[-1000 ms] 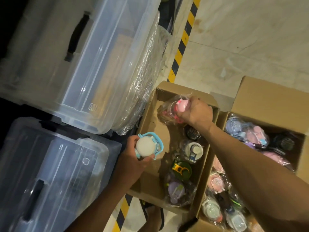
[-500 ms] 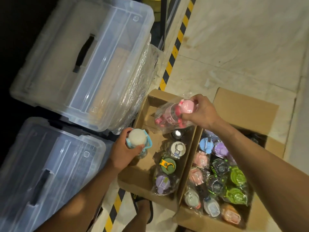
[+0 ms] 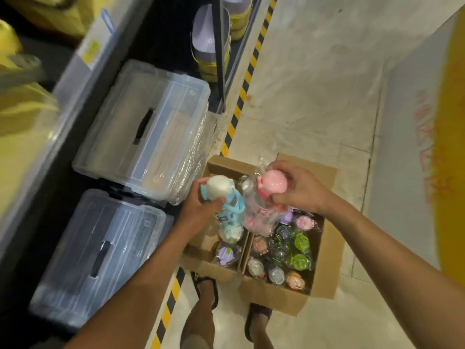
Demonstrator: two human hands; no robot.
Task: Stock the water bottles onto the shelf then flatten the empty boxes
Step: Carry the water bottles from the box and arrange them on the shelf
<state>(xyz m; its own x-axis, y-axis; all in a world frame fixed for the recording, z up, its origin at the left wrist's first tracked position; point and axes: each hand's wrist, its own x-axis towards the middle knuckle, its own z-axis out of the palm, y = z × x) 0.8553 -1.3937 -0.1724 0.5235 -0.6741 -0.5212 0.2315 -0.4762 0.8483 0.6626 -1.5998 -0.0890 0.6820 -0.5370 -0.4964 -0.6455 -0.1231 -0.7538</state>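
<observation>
Pale floor tiles [image 3: 314, 84] and a striped safety line are framing two open cardboard boxes [image 3: 328, 248] beside clear storage bins [image 3: 143, 132]. Stocking is under way: the left grip [image 3: 198, 210] is clasping a blue bottle [image 3: 231, 227] near its white cap, and the right grip [image 3: 299, 191] is curling round a pink bottle [image 3: 274, 183], both hanging just above the boxes. Each bottle is glinting in crinkly plastic wrap (probably slippery). Next, I judge, both are needing a carry to the shelf [image 3: 68, 96].
</observation>
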